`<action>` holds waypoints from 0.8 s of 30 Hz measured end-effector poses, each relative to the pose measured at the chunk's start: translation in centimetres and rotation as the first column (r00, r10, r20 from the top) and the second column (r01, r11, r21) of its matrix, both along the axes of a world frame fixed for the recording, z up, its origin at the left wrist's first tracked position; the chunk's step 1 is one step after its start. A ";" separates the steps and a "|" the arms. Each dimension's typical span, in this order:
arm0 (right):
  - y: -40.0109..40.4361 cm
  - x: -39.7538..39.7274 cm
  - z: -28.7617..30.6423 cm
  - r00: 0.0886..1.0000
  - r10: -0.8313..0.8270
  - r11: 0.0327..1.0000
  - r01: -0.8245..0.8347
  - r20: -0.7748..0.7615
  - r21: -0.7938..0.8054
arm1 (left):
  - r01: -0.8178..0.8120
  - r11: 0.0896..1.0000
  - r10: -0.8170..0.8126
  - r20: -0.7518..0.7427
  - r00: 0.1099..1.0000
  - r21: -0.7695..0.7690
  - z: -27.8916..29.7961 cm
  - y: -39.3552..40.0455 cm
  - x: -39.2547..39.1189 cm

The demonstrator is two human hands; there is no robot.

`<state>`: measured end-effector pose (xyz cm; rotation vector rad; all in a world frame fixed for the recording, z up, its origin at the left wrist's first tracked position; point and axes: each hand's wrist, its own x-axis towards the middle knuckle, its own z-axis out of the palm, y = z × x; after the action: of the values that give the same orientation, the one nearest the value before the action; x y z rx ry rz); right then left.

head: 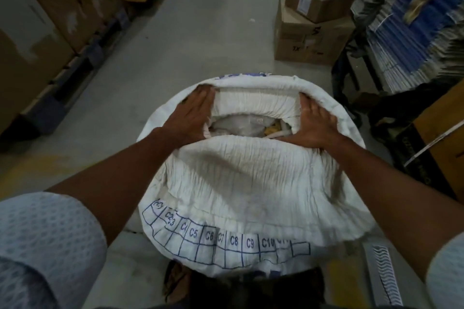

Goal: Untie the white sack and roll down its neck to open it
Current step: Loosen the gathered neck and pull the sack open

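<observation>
The left hand (190, 114) and right hand (315, 124) press flat, fingers seemingly straight, on the rolled neck of the white sack (241, 183); lower-centre print reads C5 to C10.

open floor (200, 32) ahead, cardboard boxes (311, 32) crowding right, pallets (75, 65) left

Sack: our white sack (241, 178) stands on the grey floor (200, 32), neck partly rolled down, mouth open.
Left hand (190, 113): we press it flat on the left side of the rim (253, 86), fingers straight.
Right hand (313, 120): fingers spread on the rim's right side.
Inside: pale items (236, 124), unclear to us.
</observation>
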<state>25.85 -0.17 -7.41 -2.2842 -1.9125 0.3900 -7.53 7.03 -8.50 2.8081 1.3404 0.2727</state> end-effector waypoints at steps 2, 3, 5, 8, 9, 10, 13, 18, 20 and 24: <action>-0.4 0.1 -1.1 0.998 0.006 0.999 -0.003 0.069 -0.041 | -0.005 0.985 0.018 0.079 0.997 -0.170 -1.2 0.7 -0.6; -0.6 -0.1 -1.4 0.996 0.021 1.000 -0.021 0.086 -0.005 | -0.013 0.973 0.042 0.121 0.992 -0.229 -1.8 0.7 -0.8; -1.0 -0.5 -1.6 0.993 0.055 0.996 -0.062 0.107 0.064 | 0.004 0.954 0.055 0.187 0.981 -0.300 -2.3 0.4 -0.9; -1.7 -1.6 -0.2 0.987 0.079 0.979 -0.104 0.141 0.177 | 0.048 0.959 0.008 0.194 0.981 -0.281 -0.5 -1.0 -0.6; -2.2 -2.2 0.7 0.986 0.105 0.957 -0.136 0.129 0.257 | 0.060 0.977 -0.014 0.217 0.976 -0.204 0.6 -1.5 -0.2; -2.7 -3.0 1.6 0.984 0.147 0.923 -0.173 0.103 0.343 | 0.078 0.992 -0.049 0.258 0.965 -0.104 2.0 -2.3 0.1; -5.0 -5.5 4.9 0.929 0.355 0.880 -0.295 -0.104 0.372 | 0.212 0.975 -0.180 0.328 0.927 -0.067 6.0 -5.4 1.6; -7.6 -7.4 8.2 0.836 0.542 0.798 -0.544 -0.085 -0.259 | 0.257 0.892 -0.329 -0.144 0.933 -0.372 8.2 -9.2 2.1; -8.5 -7.5 7.8 0.779 0.622 0.763 -0.581 0.077 -0.282 | 0.306 0.915 -0.363 -0.205 0.909 -0.262 8.1 -10.1 1.6; -11.5 -7.3 7.6 0.711 0.642 0.710 -0.693 0.286 0.126 | 0.513 0.779 -0.477 -0.191 0.858 0.359 9.0 -12.6 0.3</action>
<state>18.53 -11.70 0.18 -1.4545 -2.7147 -0.0378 -7.25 -5.60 0.51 3.4133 0.5327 0.4480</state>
